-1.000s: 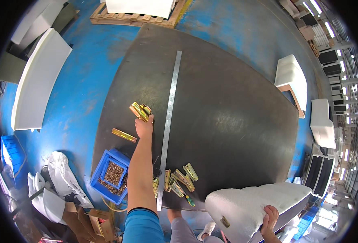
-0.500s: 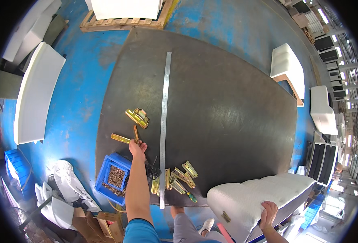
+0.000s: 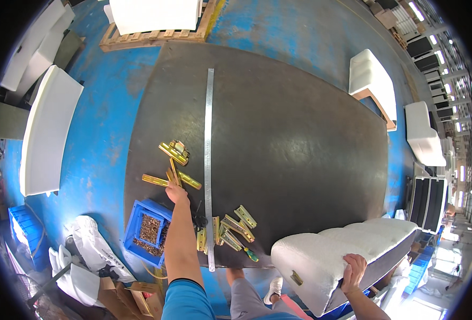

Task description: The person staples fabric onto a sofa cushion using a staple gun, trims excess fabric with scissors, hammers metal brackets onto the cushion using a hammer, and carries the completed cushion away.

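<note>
Sitting leftmost on the dark table [image 3: 300, 144], a blue bin [image 3: 131, 230] holds small brown pieces [image 3: 150, 228]; next, the left hand [image 3: 177, 193] has its fingers clamped on gold brackets [image 3: 174, 172], with others lying near it; then a long metal strip [image 3: 208, 133], more brackets [image 3: 239, 228] and a green-handled tool [image 3: 251, 255]; rightmost, the right hand [image 3: 354, 273] rests on a white padded piece [image 3: 310, 253], its fingers slightly apart

"What stands at the far end?"
"A pallet [image 3: 134, 42] bearing a white block [image 3: 155, 15]."
"And on the left?"
"A blue crate [image 3: 25, 226], and a white bag [image 3: 94, 242] near a box [image 3: 141, 303]."
</note>
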Available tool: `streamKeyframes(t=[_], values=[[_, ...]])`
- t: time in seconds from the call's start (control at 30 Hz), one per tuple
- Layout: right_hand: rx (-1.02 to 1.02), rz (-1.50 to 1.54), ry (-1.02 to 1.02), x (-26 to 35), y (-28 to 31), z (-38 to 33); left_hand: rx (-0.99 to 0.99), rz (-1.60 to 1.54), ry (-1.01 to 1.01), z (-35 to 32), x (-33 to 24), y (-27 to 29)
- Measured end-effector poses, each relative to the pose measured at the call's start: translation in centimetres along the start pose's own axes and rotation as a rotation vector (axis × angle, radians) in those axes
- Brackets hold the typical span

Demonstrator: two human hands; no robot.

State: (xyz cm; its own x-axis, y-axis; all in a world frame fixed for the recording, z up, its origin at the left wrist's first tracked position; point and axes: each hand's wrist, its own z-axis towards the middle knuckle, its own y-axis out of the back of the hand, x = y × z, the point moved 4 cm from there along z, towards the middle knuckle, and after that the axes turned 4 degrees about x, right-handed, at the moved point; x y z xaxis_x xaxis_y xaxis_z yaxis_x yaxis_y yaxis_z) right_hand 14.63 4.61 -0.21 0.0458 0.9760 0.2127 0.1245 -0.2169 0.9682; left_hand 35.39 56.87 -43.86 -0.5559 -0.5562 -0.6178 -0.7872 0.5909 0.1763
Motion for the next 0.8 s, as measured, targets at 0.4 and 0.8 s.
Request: streamKeyframes(t=[0.4, 0.8], values=[[-0.033, 0.005, -0.012, 0.1, -0.2, -3.4, -0.262, 0.597, -0.728, 2.7, 0.7, -3.1], [-0.019, -0.022, -0.030, 0.3, -0.1, -6.7, 0.075, 0.848, -0.304, 0.7, 2.1, -3.8]])
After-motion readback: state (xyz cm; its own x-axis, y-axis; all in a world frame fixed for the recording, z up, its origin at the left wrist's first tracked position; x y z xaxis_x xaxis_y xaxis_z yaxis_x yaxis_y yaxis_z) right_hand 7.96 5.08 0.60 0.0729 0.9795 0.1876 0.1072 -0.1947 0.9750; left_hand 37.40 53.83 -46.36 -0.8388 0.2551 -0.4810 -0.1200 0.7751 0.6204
